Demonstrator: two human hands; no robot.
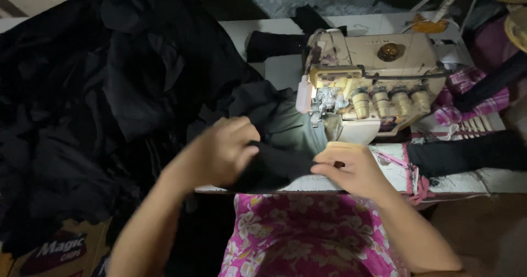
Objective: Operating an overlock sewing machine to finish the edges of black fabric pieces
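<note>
Black fabric; cream overlock machine (brass-toned knobs); pink floral garment; white table.

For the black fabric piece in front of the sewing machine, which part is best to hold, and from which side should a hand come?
Hold the black fabric piece at its near edge, which lies flat on the table, coming from the front, the person's side. The far end sits under the sewing machine, so that side is blocked. The left hand and right hand already pinch it this way, probably a sound grip.
</note>
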